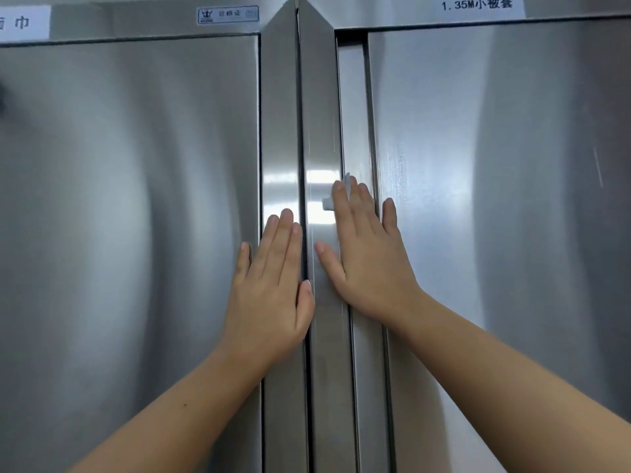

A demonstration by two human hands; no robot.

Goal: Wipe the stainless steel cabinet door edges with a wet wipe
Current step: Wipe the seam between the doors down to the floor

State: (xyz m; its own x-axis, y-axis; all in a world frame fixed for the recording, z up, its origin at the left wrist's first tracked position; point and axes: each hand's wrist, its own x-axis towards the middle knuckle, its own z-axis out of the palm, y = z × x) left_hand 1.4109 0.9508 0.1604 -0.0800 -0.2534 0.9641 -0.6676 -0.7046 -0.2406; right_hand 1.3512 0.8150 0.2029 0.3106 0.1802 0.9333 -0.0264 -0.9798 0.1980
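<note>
Steel all around, grey and shiny. Closest, the bare left arm (177, 414) and right arm (512, 380), stretched up from the bottom. Next, the left hand (273, 285), laid flat on the left door edge (278, 131), fingers straight and close together, holding nothing, thumb right by the dark gap (302, 131) in the middle. Just across the gap, the right hand (365, 257), also flat, fingers straight and a bit spread, not curled round anything. Under its fingers, the wet wipe (328, 203), small and white, pressed against the right door edge (319, 114). Only bits of wipe showing: one beside the first finger, one poking out above the fingertips. Thumb of that hand on the same edge, little finger out on the right door (495, 165). Bright patches of light on both edges, near the fingertips. Off to the side, the left door (129, 199), big and smooth. Farthest up, a white label (478, 5) with "1.35M" and black signs, over the right door. Over the left door, a small sticker (228, 14), and a second white label (24, 23) in the top left corner, cut off.
</note>
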